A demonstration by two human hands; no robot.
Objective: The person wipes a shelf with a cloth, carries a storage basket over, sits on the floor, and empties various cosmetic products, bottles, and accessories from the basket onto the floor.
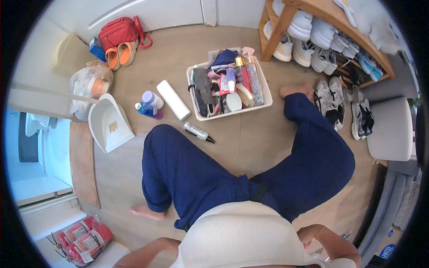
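Note:
My left hand (pixel 170 245) is low at my side, mostly tucked behind the white ribbed top, so its fingers are hidden. On the other side, my right hand (pixel 309 234) is beside my waist, partly covered by the top; its finger positions are unclear. In front of my legs a white basket (pixel 237 114) stands on the floor, packed with bottles, tubes, a dark grey case (pixel 203 87) and a navy pouch (pixel 225 58). Left of it lie a white box (pixel 173 100), a white-capped bottle (pixel 153 99), a blue-purple bottle (pixel 149 110) and a clear spray bottle (pixel 199 132).
A white dustpan (pixel 109 123) and plastic bag (pixel 90 85) are at the left. Farther back are a red bag (pixel 119 32) and orange clogs (pixel 119 55). A wooden shoe rack (pixel 339 18), sneakers (pixel 330 100) and a white bin (pixel 389 129) line the right. Red packages (pixel 86 241) sit lower left.

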